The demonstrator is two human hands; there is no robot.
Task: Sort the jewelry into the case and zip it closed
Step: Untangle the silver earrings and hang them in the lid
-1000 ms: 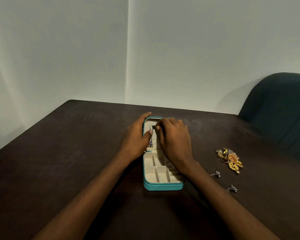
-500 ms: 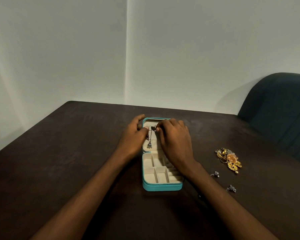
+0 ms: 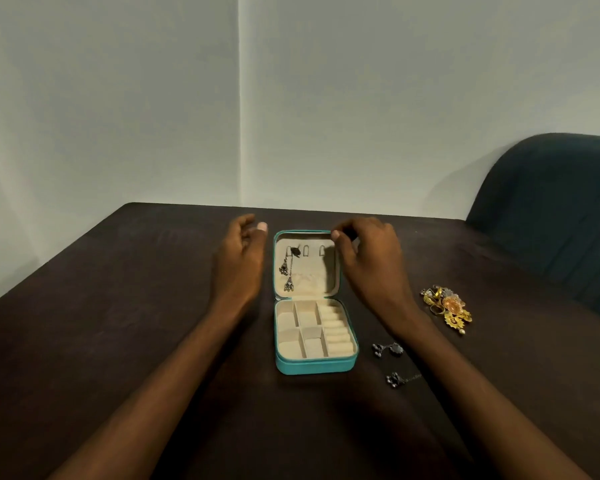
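Observation:
A teal jewelry case lies open flat on the dark table, its cream lid half away from me and the divided tray half near me. A dark silver necklace hangs from a hook at the lid's left side. My left hand hovers just left of the lid, fingers relaxed and holding nothing. My right hand is just right of the lid, its fingers loosely curled near the lid's top right corner, with nothing in it. The tray compartments look empty.
A heap of gold jewelry lies to the right of my right wrist. Two small dark silver pieces sit right of the case's near end. A dark teal chair back rises at the table's right edge.
Both hands have come off the lid and moved apart to its sides. The necklace they were handling now hangs by itself on the lid's left hook.

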